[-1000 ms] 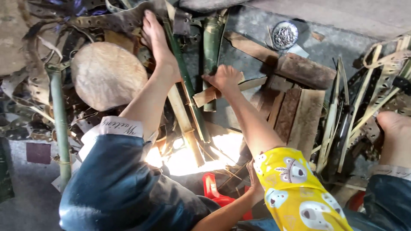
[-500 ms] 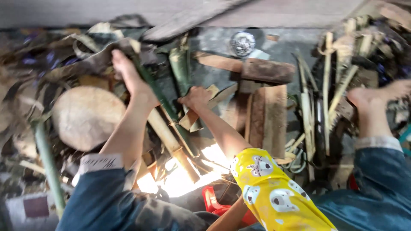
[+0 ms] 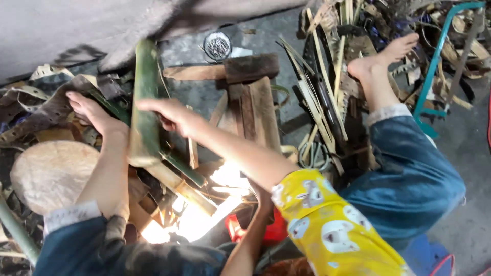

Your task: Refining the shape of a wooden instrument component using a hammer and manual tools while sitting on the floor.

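Note:
My right hand (image 3: 174,116) reaches forward from a yellow patterned sleeve and grips a broad green bamboo piece (image 3: 144,97), which is blurred and stands nearly upright over the pile. My left forearm (image 3: 244,245) runs under the right arm, and the left hand itself is hidden. My bare left foot (image 3: 94,115) rests on a thinner green bamboo stalk (image 3: 179,166) beside the held piece. My bare right foot (image 3: 378,59) lies among bamboo strips (image 3: 327,102) on the right.
A round wooden block (image 3: 51,174) lies at the left. Stacked wooden planks (image 3: 253,102) sit ahead, with a round metal lid (image 3: 217,45) behind them. A teal metal frame (image 3: 434,76) stands at the right. A red object (image 3: 266,232) sits under my arms.
The view has swung to the right. My right hand has moved left and now grips the broad green bamboo piece, raised on end. My left foot has stayed on the stalk.

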